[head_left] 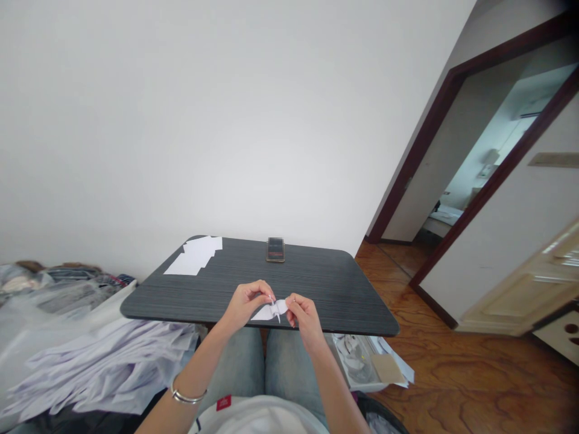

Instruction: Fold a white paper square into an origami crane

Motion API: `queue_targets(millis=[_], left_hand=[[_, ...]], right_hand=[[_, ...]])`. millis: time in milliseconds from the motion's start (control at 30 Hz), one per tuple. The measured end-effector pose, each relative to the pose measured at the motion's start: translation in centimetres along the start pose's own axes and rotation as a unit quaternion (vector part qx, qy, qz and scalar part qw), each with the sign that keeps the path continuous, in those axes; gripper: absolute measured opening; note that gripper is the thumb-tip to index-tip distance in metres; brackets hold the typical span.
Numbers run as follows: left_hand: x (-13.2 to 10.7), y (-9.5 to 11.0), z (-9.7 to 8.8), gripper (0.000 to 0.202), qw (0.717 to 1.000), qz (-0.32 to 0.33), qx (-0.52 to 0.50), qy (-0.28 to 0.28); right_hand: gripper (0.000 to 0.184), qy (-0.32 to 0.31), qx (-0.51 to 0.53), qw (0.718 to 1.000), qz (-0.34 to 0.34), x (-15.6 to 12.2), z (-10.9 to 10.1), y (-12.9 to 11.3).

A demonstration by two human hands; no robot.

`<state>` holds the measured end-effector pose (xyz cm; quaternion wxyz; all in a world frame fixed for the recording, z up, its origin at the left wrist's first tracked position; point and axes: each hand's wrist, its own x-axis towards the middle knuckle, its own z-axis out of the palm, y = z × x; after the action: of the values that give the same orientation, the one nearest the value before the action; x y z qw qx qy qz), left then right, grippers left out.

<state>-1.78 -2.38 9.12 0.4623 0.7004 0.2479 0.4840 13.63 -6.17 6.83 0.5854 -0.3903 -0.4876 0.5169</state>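
- Left hand (246, 304) and right hand (305, 319), grips clamped, pinch a white paper crane (271, 311) above the near edge of the dark worktop (316, 283)
- White paper sheets (194, 256) and a smartphone (275, 249) lie farther along it

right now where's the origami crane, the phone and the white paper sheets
origami crane (275, 310), head view, on its folded body
phone (275, 249), head view, on its dark face
white paper sheets (194, 257), head view, on the top sheet

A dark grey wood-grain table (316, 283) stands at lower centre of the frame, with loose white paper sheets (194, 256) at its far left and a smartphone (275, 249) lying near its far edge.
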Motion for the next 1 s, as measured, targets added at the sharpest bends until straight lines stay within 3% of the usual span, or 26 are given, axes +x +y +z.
queue_targets(millis=[533, 833, 1000], left_hand=[[-0.3, 0.0, 0.1, 0.015, 0.999, 0.021, 0.016, -0.024], [-0.2, -0.7, 0.3, 0.016, 0.989, -0.004, 0.085, 0.124], [-0.2, -0.8, 0.6, 0.015, 0.983, -0.002, 0.123, 0.136]], right_hand=[[0.033, -0.008, 0.004, 1.000, 0.001, 0.2, -0.2, 0.4], [0.024, 0.067, -0.016, 0.995, -0.065, 0.5, -0.8, 1.1], [0.017, 0.068, -0.075, 0.990, -0.095, 0.2, -0.5, 1.0]])
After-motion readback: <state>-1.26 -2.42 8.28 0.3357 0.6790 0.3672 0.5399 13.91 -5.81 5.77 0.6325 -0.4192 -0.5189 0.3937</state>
